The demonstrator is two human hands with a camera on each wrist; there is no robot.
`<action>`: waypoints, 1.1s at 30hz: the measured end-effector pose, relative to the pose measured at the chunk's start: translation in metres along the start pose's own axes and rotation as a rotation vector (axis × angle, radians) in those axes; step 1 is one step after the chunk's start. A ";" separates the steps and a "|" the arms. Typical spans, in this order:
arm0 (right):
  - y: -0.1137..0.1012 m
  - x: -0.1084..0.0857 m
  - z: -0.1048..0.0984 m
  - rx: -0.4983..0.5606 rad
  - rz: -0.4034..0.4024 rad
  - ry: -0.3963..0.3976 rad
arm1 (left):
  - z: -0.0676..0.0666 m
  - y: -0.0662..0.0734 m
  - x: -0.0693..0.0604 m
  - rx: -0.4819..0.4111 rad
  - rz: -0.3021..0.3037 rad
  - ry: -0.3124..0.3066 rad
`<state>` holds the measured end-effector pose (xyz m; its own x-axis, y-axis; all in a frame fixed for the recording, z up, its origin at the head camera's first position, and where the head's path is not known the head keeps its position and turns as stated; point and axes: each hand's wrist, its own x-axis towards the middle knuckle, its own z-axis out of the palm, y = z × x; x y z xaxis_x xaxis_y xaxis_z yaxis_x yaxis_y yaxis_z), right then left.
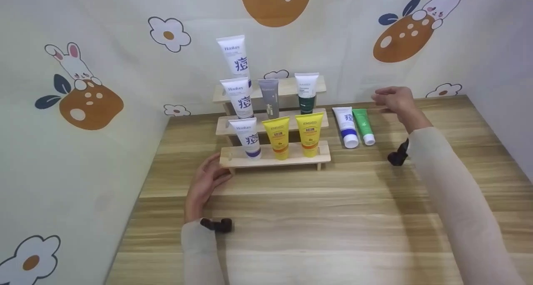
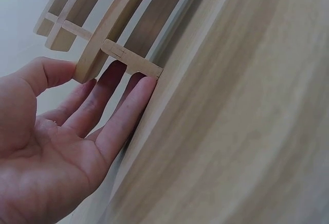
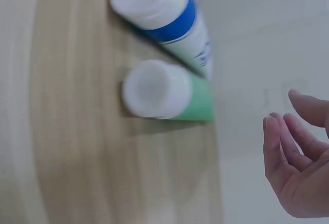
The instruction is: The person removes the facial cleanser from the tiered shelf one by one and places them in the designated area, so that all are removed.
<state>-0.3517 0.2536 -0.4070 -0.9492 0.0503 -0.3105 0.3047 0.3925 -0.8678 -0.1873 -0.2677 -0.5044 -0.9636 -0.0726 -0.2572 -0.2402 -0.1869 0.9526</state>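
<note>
My left hand (image 1: 204, 185) is at the front left corner of a wooden tiered display rack (image 1: 275, 162). In the left wrist view its thumb presses the end of the lowest shelf (image 2: 92, 64), with the fingers curled under it by the leg. My right hand (image 1: 397, 101) hovers at the right, holding nothing, fingers loosely bent and thumb apart from them. Nearest to it lies a green tube (image 1: 363, 126) with a white cap. Beside that lies a white tube (image 1: 345, 126) with a blue band; both lie flat, right of the rack.
On the rack stand white tubes (image 1: 246, 137), a grey tube (image 1: 270, 97), a white-and-green tube (image 1: 307, 92) and two yellow tubes (image 1: 277, 137). A patterned backdrop (image 1: 200, 68) rises behind the wooden tabletop (image 1: 291, 218). Each wrist carries a black camera (image 1: 217, 225).
</note>
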 end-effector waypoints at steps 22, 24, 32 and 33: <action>-0.148 -0.055 0.051 -0.065 -0.373 -0.123 | -0.001 -0.005 -0.002 0.005 0.023 0.020; -0.157 -0.059 0.059 -0.086 -0.397 -0.134 | -0.001 -0.005 -0.002 0.010 0.028 0.016; -0.190 -0.065 0.081 -0.127 -0.497 -0.180 | 0.000 -0.002 -0.001 0.051 0.013 0.023; -0.194 -0.065 0.083 -0.129 -0.504 -0.185 | 0.000 -0.002 -0.002 0.052 0.012 0.020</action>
<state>-0.3425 0.0978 -0.2511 -0.9419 -0.3308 0.0579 -0.2069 0.4358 -0.8759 -0.1852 -0.2675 -0.5061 -0.9641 -0.0940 -0.2483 -0.2348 -0.1346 0.9627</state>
